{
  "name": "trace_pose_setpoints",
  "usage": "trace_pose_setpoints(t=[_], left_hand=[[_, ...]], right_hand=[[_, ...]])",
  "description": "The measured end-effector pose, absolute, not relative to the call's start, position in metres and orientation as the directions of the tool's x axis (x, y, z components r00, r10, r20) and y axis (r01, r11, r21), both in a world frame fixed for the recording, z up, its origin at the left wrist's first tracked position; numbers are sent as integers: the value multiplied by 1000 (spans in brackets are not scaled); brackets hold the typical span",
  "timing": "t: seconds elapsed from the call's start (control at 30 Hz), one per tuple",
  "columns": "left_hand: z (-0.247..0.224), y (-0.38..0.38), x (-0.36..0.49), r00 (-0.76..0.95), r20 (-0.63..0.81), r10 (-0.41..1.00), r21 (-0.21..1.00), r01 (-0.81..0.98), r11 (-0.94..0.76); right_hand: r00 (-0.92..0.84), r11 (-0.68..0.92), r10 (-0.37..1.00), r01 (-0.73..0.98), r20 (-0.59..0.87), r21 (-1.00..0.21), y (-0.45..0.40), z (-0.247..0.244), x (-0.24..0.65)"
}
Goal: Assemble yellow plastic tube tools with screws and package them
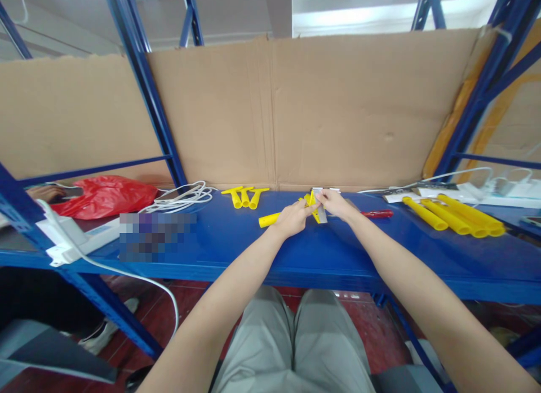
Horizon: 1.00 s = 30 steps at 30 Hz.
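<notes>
Centrally, a yellow piece [267,219] at mid-surface [253,258], tube end pointing left. Left hand [291,219] curled closed around it; right hand [335,204] at its head, fingers bent and nearly together, next to a pale plate [322,216]; cannot tell what, if anything, these pinch. Red handle [378,214] just right of right wrist. Three yellow tees [245,199] farther left; yellow tubes [454,219] well right.

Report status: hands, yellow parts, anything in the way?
Left hand closed over yellow tube. Right hand at yellow head piece, exact grip unclear. Red-handled tool close on right hand's outer side, possible snag.
</notes>
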<state>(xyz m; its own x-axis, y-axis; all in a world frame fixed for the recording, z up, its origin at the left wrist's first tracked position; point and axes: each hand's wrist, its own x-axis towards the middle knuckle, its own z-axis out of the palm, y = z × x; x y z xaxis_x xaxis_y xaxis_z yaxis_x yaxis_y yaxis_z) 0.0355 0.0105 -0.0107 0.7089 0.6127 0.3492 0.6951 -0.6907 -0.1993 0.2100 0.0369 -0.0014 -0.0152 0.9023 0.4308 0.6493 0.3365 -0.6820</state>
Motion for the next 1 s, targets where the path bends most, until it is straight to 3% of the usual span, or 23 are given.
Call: trace_pose_setpoints(t=[0.1, 0.2, 0.43, 0.67, 0.77, 1.0], left_hand=[[-12, 12, 35, 714, 360, 600, -191, 686, -702], [-13, 12, 34, 717, 357, 599, -195, 684, -703], [-13, 10, 36, 714, 329, 618, -217, 694, -687], [-12, 10, 35, 712, 331, 620, -225, 697, -680], [-12, 8, 35, 709, 332, 622, -227, 700, -677], [-11, 8, 36, 696, 356, 623, -207, 709, -674]], right_hand=[[-41, 366, 891, 653, 452, -663, 39, -4, 212], [-67, 367, 912, 580, 406, -727, 36, -6, 215], [37, 122, 990, 271, 137, -955, 28, -5, 213], [-25, 39, 999, 154, 35, -987, 23, -3, 210], [-39, 65, 998, 205, 58, -977, 24, -3, 212], [-95, 323, 944, 442, 315, -837, 29, -4, 214]])
